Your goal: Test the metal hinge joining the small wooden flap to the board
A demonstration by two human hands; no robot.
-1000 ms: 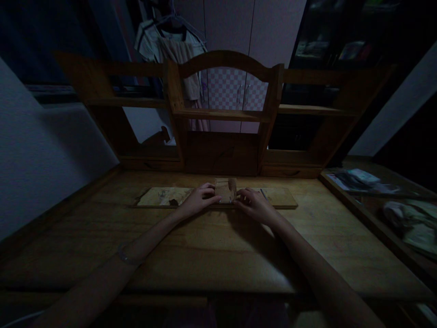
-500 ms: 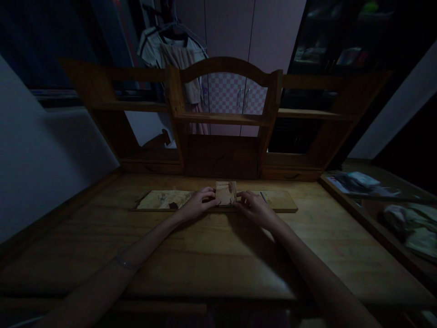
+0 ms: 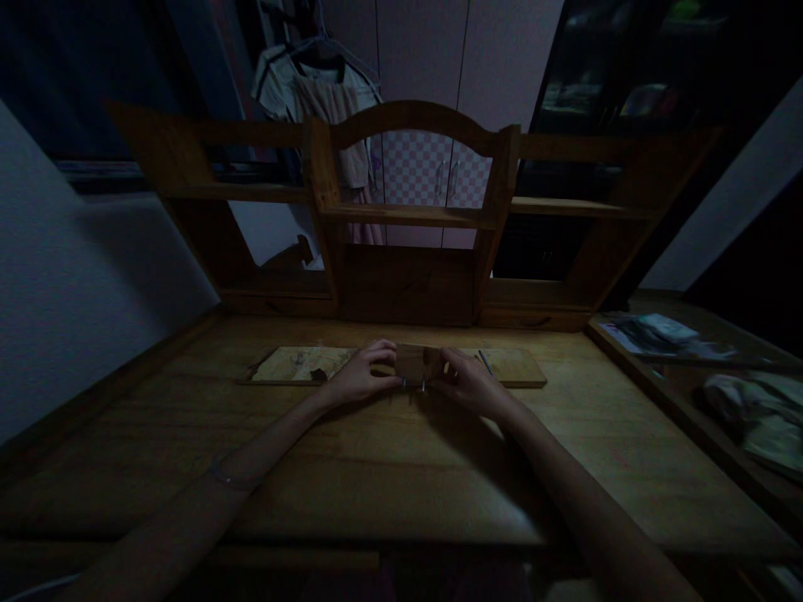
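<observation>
Between my two hands is a small wooden block (image 3: 414, 365), tilted so a darker face shows. Two thin metal pins, nails or screws by their look, stick out below its lower edge. My left hand (image 3: 364, 374) pinches the block's left side. Around its right side close the fingers of my right hand (image 3: 467, 380). Behind them a long wooden board (image 3: 518, 368) lies flat on the desk, its middle hidden by hands and block. The board's left part has peeled, stained patches. A thin dark stick-like piece (image 3: 485, 362) rests on it, just beyond my right hand.
The wooden desk (image 3: 401, 477) carries a shelf unit (image 3: 411, 217) with small drawers along its back. A wall (image 3: 94, 276) borders the left. On the right, a lower surface holds papers (image 3: 665, 330) and crumpled cloth (image 3: 765, 410). The room is dim.
Both hands have tilted the block: its pale, stained face has turned away, and the metal pins below it now show. The long board stays in place.
</observation>
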